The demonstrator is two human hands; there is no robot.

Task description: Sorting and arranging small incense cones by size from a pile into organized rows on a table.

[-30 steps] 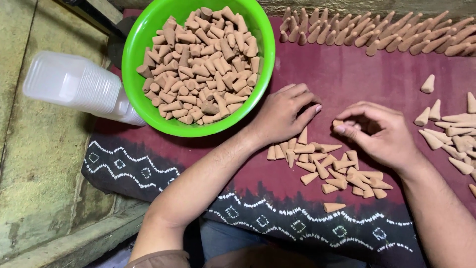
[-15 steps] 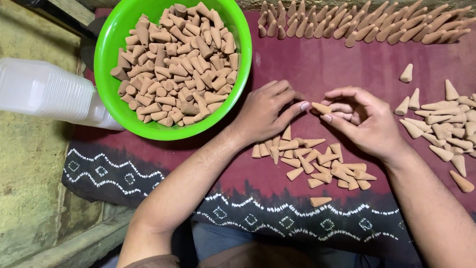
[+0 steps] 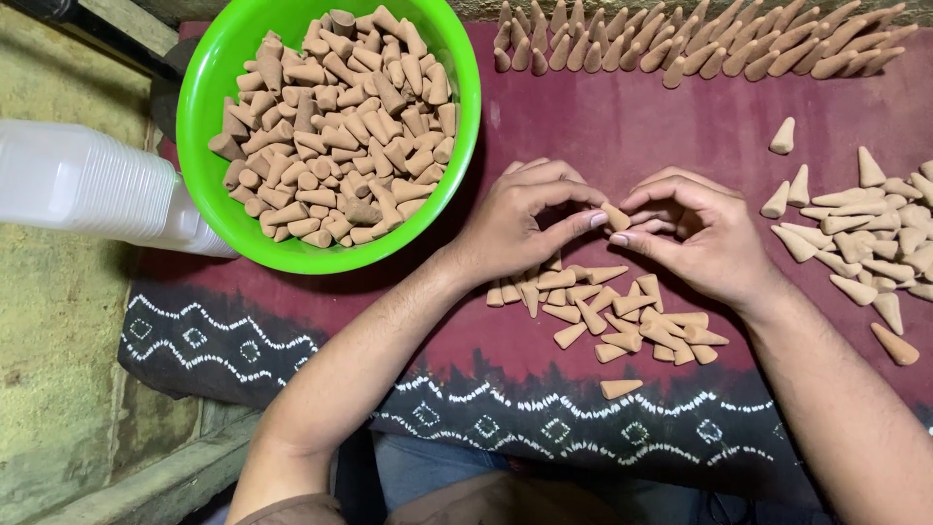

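My left hand (image 3: 520, 228) and my right hand (image 3: 698, 233) meet over a maroon cloth (image 3: 622, 136). Together their fingertips pinch one small tan cone (image 3: 614, 216). Just below the hands lies a loose pile of several tan cones (image 3: 612, 306), with a single cone (image 3: 620, 388) a little nearer to me. A bright green bowl (image 3: 209, 209) heaped with tan cone pieces (image 3: 335, 126) stands to the left of my left hand.
A row of cones (image 3: 700, 44) lies along the cloth's far edge. Another heap of cones (image 3: 865, 233) spreads at the right. A stack of clear plastic containers (image 3: 83, 180) lies left of the bowl. The cloth's near border is dark with white zigzags (image 3: 292, 345).
Both hands have come together, and the cone that my right hand held is now pinched between the fingertips of both. The view has shifted slightly.
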